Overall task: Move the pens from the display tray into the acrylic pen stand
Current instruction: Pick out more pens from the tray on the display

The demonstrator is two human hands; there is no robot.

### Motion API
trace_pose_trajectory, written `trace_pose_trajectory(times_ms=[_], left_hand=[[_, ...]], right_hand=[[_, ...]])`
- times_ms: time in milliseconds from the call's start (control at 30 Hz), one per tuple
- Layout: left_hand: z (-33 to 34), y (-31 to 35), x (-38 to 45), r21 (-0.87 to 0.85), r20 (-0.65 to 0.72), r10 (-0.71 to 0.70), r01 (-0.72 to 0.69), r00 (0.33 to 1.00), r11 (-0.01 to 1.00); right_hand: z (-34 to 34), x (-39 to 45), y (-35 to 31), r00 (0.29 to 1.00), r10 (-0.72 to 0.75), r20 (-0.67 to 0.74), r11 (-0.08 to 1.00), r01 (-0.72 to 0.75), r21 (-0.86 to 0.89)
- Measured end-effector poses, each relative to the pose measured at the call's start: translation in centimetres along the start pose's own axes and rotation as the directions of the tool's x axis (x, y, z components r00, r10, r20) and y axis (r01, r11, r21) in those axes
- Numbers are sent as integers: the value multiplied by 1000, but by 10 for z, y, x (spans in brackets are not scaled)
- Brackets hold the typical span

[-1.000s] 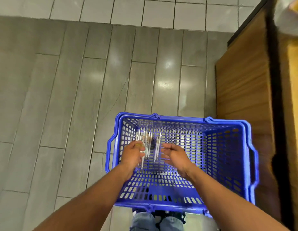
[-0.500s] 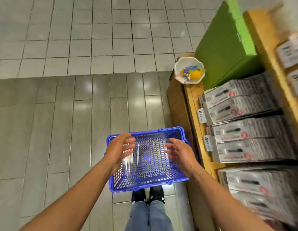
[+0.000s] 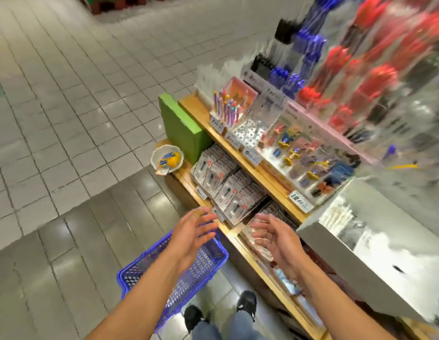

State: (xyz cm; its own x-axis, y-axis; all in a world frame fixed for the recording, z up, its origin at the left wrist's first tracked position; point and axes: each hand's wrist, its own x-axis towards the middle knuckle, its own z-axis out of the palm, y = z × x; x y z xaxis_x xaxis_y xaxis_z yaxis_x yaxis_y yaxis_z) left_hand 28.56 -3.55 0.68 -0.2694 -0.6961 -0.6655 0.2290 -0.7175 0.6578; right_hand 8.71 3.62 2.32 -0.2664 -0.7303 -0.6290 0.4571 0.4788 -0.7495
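Both my hands are raised in front of me with relaxed, spread fingers and hold nothing. My left hand [image 3: 191, 231] hovers above the far corner of a blue plastic basket [image 3: 203, 263] on the floor. My right hand [image 3: 275, 236] is over the lower wooden shelf [image 3: 243, 244]. Racks of pens with red caps [image 3: 375, 77], blue caps [image 3: 299, 69] and black caps [image 3: 262, 63] fill the blurred upper right of the display. Inside the basket, whatever lies there is hidden by my arm.
A wooden shelf unit [image 3: 238, 153] holds packaged items [image 3: 228, 185], colourful pens [image 3: 226, 104] and price tags. A green box [image 3: 181, 128] and a white bowl [image 3: 167, 159] stand at its left end. A grey counter block [image 3: 375, 246] juts out at right. Tiled floor lies left.
My view swung up from the basket to the shelves. Both hands let go of the clear item in the basket, lifted out and moved toward the shelf.
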Motion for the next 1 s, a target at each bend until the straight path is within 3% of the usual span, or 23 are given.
trace_pose_trajectory(times_ms=[267, 400, 600, 800, 1000], left_hand=[[152, -8, 11, 273, 265, -94, 19, 960, 962], [214, -28, 24, 375, 333, -160, 25, 929, 927], [272, -53, 33, 490, 324, -216, 32, 921, 871], [295, -58, 42, 565, 284, -272, 68, 919, 822], [306, -52, 70, 598, 277, -333, 110, 902, 794]], right_hand=[[-135, -34, -38, 965, -148, -216, 969, 186, 165], [-193, -26, -41, 939, -163, -303, 982, 184, 42], [-249, 18, -43, 887, -105, -449, 958, -30, -285], [-241, 70, -40, 844, -118, -524, 807, -226, -546], [-232, 98, -32, 762, -105, -639, 698, -401, -593]])
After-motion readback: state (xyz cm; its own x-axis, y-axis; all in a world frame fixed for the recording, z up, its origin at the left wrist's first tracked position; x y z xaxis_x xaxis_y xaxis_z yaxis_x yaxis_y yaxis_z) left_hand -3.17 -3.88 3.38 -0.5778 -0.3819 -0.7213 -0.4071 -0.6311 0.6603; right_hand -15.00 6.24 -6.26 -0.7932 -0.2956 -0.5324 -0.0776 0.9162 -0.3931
